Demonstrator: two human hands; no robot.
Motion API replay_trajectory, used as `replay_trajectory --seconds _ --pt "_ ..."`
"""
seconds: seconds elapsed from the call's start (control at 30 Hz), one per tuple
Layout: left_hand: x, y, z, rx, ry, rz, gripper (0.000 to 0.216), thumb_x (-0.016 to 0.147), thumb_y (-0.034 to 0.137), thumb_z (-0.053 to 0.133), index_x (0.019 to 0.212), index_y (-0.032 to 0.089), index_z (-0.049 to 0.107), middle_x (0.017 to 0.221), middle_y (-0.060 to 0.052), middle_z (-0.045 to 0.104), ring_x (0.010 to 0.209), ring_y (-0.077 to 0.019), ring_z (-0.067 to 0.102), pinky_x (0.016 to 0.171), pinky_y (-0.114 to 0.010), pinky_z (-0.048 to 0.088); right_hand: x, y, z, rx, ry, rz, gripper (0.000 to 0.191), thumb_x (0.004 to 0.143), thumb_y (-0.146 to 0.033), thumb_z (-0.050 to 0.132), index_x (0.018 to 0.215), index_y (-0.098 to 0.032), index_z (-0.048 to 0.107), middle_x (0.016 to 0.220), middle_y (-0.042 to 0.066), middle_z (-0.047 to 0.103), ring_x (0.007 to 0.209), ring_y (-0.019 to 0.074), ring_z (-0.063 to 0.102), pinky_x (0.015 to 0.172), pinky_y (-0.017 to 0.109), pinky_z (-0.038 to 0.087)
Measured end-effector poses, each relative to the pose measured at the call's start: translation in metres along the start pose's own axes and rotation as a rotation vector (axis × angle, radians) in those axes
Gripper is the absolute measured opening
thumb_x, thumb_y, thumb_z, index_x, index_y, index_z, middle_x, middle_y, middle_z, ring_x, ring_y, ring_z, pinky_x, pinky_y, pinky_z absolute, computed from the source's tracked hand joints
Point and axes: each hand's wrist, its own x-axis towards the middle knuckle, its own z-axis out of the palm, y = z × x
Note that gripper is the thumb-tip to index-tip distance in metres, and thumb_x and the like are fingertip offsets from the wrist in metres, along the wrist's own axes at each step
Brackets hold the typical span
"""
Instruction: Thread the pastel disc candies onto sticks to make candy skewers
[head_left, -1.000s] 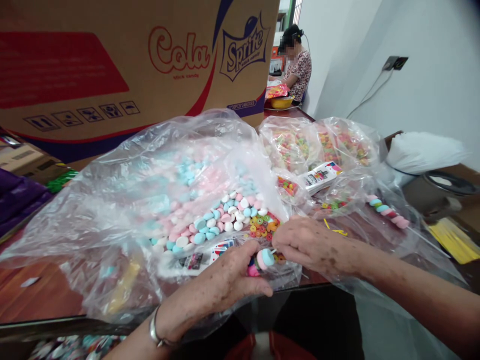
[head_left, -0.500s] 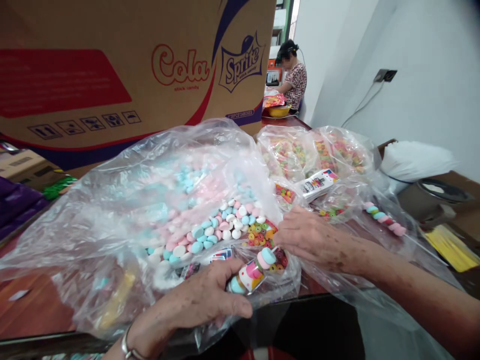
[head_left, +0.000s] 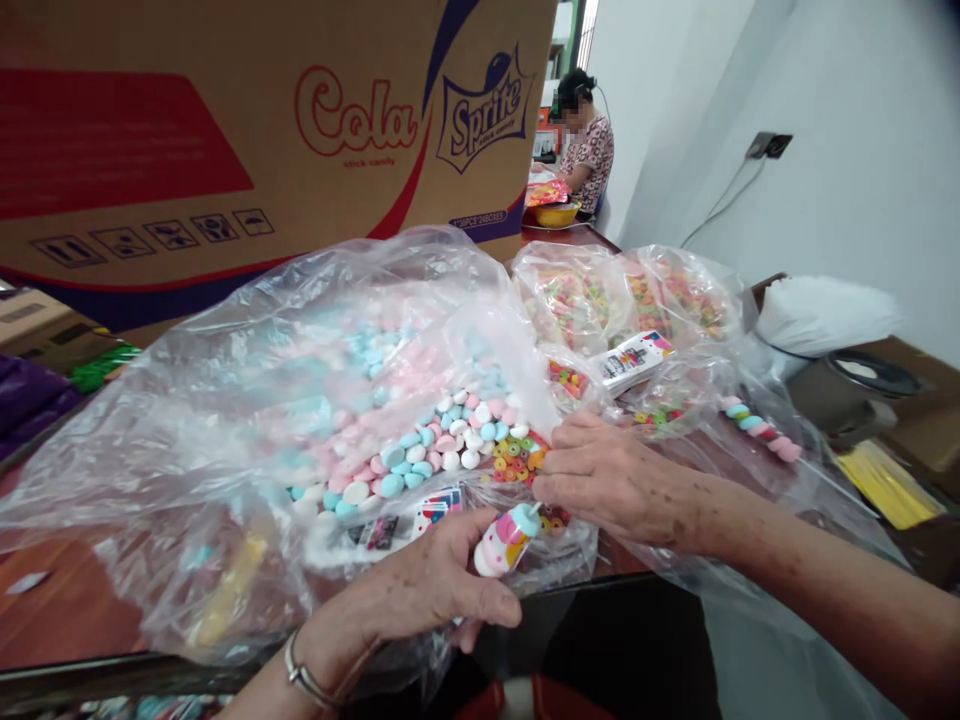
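Observation:
My left hand is closed around a short stick of stacked pink, white and blue marshmallow candies at the near edge of the table. My right hand pinches at the top end of that stick, fingers pressed together beside a small heap of coloured ring candies. Both hands rest on a big clear plastic bag holding a pile of pink, blue and white marshmallow pieces. What the right fingers pinch is too small to name.
A large cardboard box printed "Cola" and "Sprite" stands behind the bag. More clear bags of ring candies, a printed card and a finished candy skewer lie to the right. Another person sits far back.
The candy stick in my left hand has tilted up and shifted slightly; my right hand has moved a little left onto its top end. The view shifted slightly.

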Motion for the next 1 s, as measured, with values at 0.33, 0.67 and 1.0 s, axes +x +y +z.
replay_trajectory --seconds 0.33,0.67,1.0 --pt "-0.002 0.002 0.0 0.488 0.358 0.27 0.025 0.079 0.035 0.073 0.099 0.021 0.067 0.084 0.002 0.063 0.077 -0.0181 0.052 0.066 -0.025 0.038 0.006 -0.009 -0.005 0.041 -0.237 0.193 0.024 0.096 -0.015 0.045 0.08 -0.015 0.063 0.077 0.004 0.064 0.072 0.0166 0.048 0.072 0.03 0.033" --pt "-0.009 0.003 -0.005 0.208 0.187 0.097 0.045 0.071 0.039 0.08 0.109 0.021 0.065 0.077 0.005 0.058 0.057 -0.0115 0.045 0.05 -0.02 0.038 0.003 0.001 -0.011 -0.012 -0.033 0.028 0.022 0.094 -0.014 0.047 0.077 -0.015 0.059 0.071 0.003 0.059 0.071 0.0169 0.039 0.069 0.031 0.026" --pt "-0.006 -0.003 -0.002 0.18 0.248 0.209 0.035 0.071 0.037 0.082 0.097 0.02 0.067 0.074 0.005 0.057 0.06 -0.0109 0.044 0.051 -0.019 0.033 0.005 -0.011 -0.007 -0.035 -0.014 -0.017 0.019 0.096 -0.017 0.049 0.08 -0.015 0.059 0.075 0.002 0.058 0.074 0.0167 0.037 0.069 0.034 0.024"
